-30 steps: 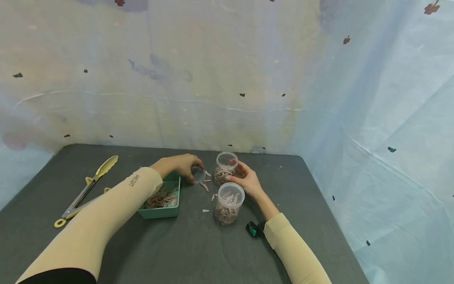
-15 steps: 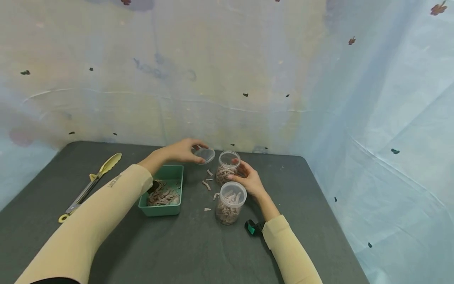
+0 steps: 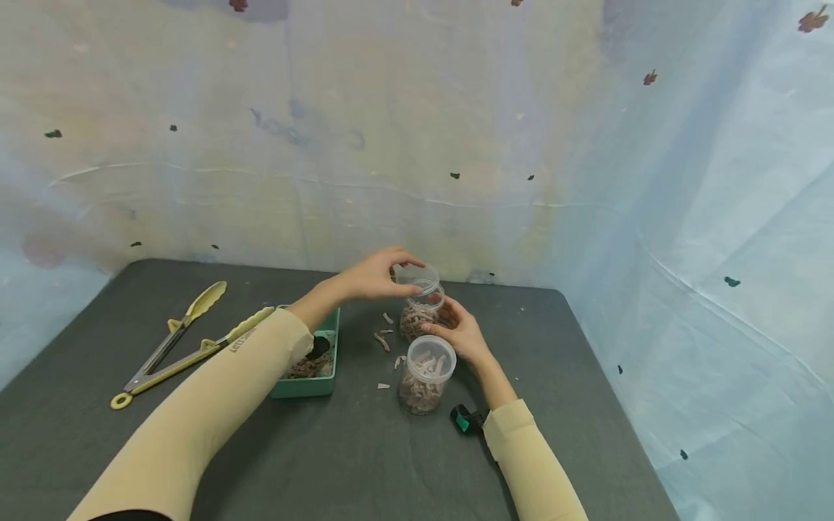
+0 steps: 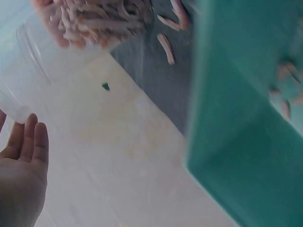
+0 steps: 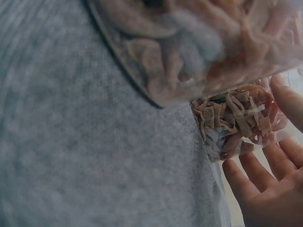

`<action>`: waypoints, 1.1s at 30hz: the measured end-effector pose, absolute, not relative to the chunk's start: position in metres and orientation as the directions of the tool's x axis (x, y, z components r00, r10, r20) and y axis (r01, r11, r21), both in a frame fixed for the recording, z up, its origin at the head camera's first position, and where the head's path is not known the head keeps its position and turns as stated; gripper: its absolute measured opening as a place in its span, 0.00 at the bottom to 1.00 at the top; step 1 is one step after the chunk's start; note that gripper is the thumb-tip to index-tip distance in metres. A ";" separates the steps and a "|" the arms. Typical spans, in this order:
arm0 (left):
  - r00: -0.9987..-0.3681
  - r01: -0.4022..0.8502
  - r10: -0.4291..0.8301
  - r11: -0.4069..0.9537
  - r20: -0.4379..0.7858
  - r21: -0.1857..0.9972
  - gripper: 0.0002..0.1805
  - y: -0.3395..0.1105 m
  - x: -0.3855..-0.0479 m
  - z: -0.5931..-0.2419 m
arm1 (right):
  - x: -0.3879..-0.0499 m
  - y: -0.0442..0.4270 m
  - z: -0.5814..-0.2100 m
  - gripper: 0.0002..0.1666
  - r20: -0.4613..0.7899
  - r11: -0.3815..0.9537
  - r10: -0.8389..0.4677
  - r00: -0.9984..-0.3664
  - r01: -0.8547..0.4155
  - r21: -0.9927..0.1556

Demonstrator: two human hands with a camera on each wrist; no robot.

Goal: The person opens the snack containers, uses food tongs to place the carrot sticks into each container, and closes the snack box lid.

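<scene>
Over the mouth of the far clear plastic jar [image 3: 414, 324], my left hand [image 3: 376, 276] pinches a clear round lid [image 3: 420, 275] by its edge. The lid is tilted and overlaps the jar's rim in the head view; whether they touch, I cannot tell. Brownish strips part-fill this jar. My right hand [image 3: 464, 334] grips its right side, thumb in front and fingers behind. In the right wrist view its fingers [image 5: 255, 172] lie against the jar wall. Nearer to me stands a second jar [image 3: 422, 387] of similar strips, its top looking covered by a translucent lid.
A green tray [image 3: 302, 389] with more strips sits left of the jars, partly hidden by my left forearm. Yellow-tipped tongs [image 3: 153, 378] lie spread farther left. Several loose strips [image 3: 382, 342] are scattered between tray and jars. Behind the dark table [image 3: 339, 463] hangs a pale sheet.
My left hand has lifted the lid from beside the tray and carried it right, over the far jar. The right hand keeps its grip on that jar.
</scene>
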State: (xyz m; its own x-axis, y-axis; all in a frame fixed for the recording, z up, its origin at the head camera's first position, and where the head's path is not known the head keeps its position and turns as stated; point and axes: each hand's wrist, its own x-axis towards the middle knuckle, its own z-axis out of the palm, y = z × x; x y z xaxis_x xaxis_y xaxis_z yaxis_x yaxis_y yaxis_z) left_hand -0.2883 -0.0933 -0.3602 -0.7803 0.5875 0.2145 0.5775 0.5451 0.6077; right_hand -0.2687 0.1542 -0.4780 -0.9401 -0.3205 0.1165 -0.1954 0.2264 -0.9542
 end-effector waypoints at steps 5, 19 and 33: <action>-0.751 0.609 0.620 0.516 0.227 0.602 0.30 -0.077 -0.293 -0.366 | -0.268 0.156 -0.475 0.47 0.062 0.251 -0.332 -0.941 -0.151 -0.956; -0.758 0.601 0.622 0.551 0.195 0.579 0.31 -0.072 -0.299 -0.379 | -0.246 0.153 -0.441 0.44 0.066 0.263 -0.369 -0.927 -0.172 -0.949; -0.731 0.575 0.679 0.558 0.068 0.599 0.30 -0.073 -0.297 -0.375 | -0.253 0.155 -0.452 0.46 0.074 0.246 -0.378 -0.923 -0.177 -0.953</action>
State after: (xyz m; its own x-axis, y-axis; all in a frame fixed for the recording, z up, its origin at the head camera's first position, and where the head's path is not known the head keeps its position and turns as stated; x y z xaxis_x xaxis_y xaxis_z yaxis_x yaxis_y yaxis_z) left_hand -0.2972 -0.0730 -0.3753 -0.7306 0.6794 0.0679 0.5746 0.5581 0.5987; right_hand -0.2526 0.1552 -0.4516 -0.9229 -0.3778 0.0743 -0.1773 0.2457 -0.9530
